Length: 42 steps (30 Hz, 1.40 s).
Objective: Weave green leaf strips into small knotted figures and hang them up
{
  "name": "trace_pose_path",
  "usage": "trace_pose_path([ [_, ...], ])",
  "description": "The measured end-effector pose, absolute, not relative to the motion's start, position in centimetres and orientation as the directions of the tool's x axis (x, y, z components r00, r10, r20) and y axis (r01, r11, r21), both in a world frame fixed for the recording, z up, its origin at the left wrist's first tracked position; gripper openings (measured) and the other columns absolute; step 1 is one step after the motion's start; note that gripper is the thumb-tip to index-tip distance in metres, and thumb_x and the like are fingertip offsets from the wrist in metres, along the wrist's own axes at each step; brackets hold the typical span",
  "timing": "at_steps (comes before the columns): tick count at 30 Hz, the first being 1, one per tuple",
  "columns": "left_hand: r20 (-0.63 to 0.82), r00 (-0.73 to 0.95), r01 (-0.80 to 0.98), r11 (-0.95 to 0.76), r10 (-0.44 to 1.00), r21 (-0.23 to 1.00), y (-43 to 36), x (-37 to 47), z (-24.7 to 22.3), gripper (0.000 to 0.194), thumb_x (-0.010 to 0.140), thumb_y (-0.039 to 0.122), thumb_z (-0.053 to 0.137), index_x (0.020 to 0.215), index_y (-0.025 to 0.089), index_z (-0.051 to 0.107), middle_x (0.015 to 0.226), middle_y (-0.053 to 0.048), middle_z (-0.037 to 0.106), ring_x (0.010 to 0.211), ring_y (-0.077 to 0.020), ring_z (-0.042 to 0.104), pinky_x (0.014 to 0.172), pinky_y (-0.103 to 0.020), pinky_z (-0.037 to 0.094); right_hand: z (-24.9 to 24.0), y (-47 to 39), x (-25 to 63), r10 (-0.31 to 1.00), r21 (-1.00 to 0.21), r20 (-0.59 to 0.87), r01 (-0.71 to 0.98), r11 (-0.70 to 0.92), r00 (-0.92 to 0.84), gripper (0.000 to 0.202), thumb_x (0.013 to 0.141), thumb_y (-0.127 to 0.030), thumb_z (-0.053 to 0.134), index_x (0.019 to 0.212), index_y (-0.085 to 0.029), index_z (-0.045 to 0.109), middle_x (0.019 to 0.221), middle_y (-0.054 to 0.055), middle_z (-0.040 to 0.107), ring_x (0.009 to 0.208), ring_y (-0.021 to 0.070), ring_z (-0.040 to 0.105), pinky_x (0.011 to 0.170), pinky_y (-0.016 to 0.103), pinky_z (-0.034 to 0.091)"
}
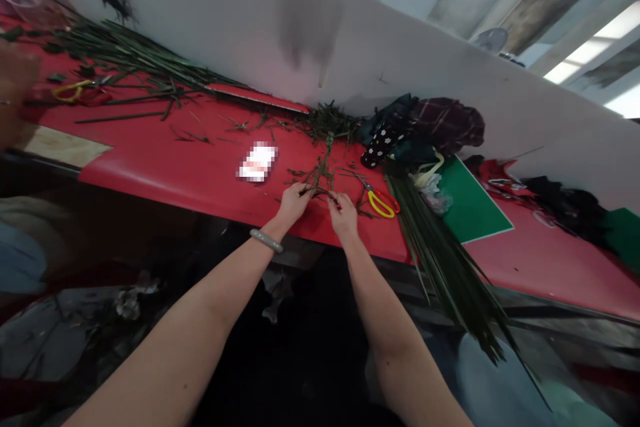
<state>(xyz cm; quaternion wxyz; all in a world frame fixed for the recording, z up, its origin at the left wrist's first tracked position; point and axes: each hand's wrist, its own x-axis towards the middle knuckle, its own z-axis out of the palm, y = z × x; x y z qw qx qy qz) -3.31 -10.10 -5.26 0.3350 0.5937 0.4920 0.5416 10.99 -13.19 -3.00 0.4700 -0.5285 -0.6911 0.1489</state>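
At the front of the red table, my left hand (294,204) and my right hand (344,213) are close together, fingertips pinched on a thin piece woven from narrow green leaf strips (323,170). The piece stretches away from my fingers, with loose ends sticking out around it. How the strips cross between my fingertips is too small to make out. Scissors with yellow and red handles (383,204) lie just right of my right hand, among short leaf scraps. Beyond the piece sits a heap of dark green strips (330,120) against the white partition.
Long palm leaves (440,247) hang over the table's front edge at right, beside a green board (473,203). Dark cloth (445,123) lies behind them. A blurred white rectangle (257,161) is left. More leaves (135,47) and another person's hand (17,80) are far left.
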Motion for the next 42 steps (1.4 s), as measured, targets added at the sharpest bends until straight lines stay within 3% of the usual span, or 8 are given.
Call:
trace_pose_path([
  [4, 0.314, -0.044, 0.199, -0.299, 0.948, 0.933, -9.9, -3.4, -5.4, 0.018, 0.076, 0.025, 0.054, 0.083, 0.015, 0.066, 0.08, -0.005, 0.066, 0.077, -0.0137, 0.058, 0.072, -0.026, 0.045, -4.4, -11.2, 9.7, 0.841, -0.729, 0.534, 0.549, 0.408, 0.085, 0.036, 0.077, -0.037, 0.051, 0.106, -0.017, 0.058, 0.105, 0.011, 0.058, 0.096, 0.0177, 0.056, 0.086, 0.034, 0.046],
  [7, 0.302, -0.058, 0.18, -0.287, 0.952, 0.941, -9.7, -3.3, -5.4, 0.018, 0.075, 0.026, 0.055, 0.082, 0.014, 0.066, 0.08, -0.006, 0.066, 0.076, -0.0143, 0.059, 0.071, -0.026, 0.046, -4.9, -11.3, 9.5, 0.821, -0.78, 0.538, 0.481, 0.4, 0.189, 0.046, 0.077, -0.038, 0.051, 0.117, -0.015, 0.049, 0.114, 0.014, 0.054, 0.092, 0.0169, 0.058, 0.08, 0.034, 0.049],
  [11, 0.286, -0.048, 0.169, -0.275, 0.957, 0.947, -9.9, -3.2, -5.4, 0.017, 0.076, 0.022, 0.054, 0.085, 0.013, 0.066, 0.082, -0.007, 0.066, 0.077, -0.014, 0.06, 0.072, -0.026, 0.046, -5.0, -11.8, 9.5, 0.793, -0.708, 0.599, 0.535, 0.461, 0.109, 0.027, 0.078, -0.036, 0.05, 0.095, -0.018, 0.06, 0.107, 0.011, 0.056, 0.103, 0.0181, 0.053, 0.086, 0.034, 0.047],
  [16, 0.342, 0.035, 0.276, -0.338, 0.939, 0.9, -10.5, -3.2, -5.0, 0.016, 0.076, 0.017, 0.052, 0.085, 0.014, 0.066, 0.084, -0.005, 0.066, 0.078, -0.0129, 0.059, 0.074, -0.025, 0.046, -5.2, -11.5, 9.4, 0.81, -0.697, 0.583, 0.549, 0.462, 0.059, 0.028, 0.079, -0.035, 0.049, 0.096, -0.017, 0.061, 0.109, 0.012, 0.055, 0.107, 0.0181, 0.051, 0.093, 0.037, 0.043],
  [23, 0.364, 0.101, 0.324, -0.377, 0.926, 0.868, -10.4, -3.1, -5.0, 0.017, 0.077, 0.015, 0.053, 0.087, 0.014, 0.066, 0.085, -0.005, 0.066, 0.079, -0.0121, 0.059, 0.078, -0.025, 0.046, -5.0, -11.5, 9.3, 0.838, -0.749, 0.539, 0.502, 0.433, 0.082, 0.023, 0.076, -0.034, 0.05, 0.089, -0.018, 0.059, 0.099, 0.008, 0.06, 0.096, 0.0164, 0.056, 0.089, 0.035, 0.044],
  [31, 0.477, 0.072, 0.518, -0.441, 0.876, 0.733, -12.3, -3.3, -4.0, 0.024, 0.081, 0.03, 0.048, 0.083, 0.015, 0.066, 0.08, -0.006, 0.065, 0.075, -0.0127, 0.057, 0.071, -0.023, 0.044, -4.6, -11.7, 9.6, 0.853, -0.798, 0.477, 0.511, 0.318, 0.213, 0.022, 0.079, -0.037, 0.042, 0.08, -0.018, 0.052, 0.078, 0.005, 0.062, 0.074, 0.0144, 0.058, 0.074, 0.03, 0.046],
  [36, 0.323, 0.27, 0.733, -0.412, 0.907, 0.542, -12.9, -2.9, -3.9, 0.029, 0.082, 0.033, 0.044, 0.079, 0.016, 0.067, 0.077, -0.008, 0.065, 0.072, -0.0177, 0.059, 0.064, -0.026, 0.042, -4.3, -11.9, 9.7, 0.839, -0.829, 0.469, 0.467, 0.309, 0.277, 0.02, 0.079, -0.036, 0.042, 0.081, -0.017, 0.051, 0.08, 0.007, 0.062, 0.076, 0.015, 0.059, 0.076, 0.029, 0.046],
  [42, 0.255, 0.112, 0.756, -0.249, 0.96, 0.606, -12.5, -2.6, -3.9, 0.028, 0.082, 0.029, 0.045, 0.096, 0.017, 0.065, 0.092, -0.009, 0.066, 0.079, -0.0183, 0.06, 0.065, -0.026, 0.043, -4.0, -12.2, 9.7, 0.818, -0.828, 0.479, 0.475, 0.299, 0.319, 0.021, 0.079, -0.038, 0.042, 0.079, -0.018, 0.049, 0.079, 0.008, 0.062, 0.076, 0.0162, 0.059, 0.076, 0.032, 0.047],
])
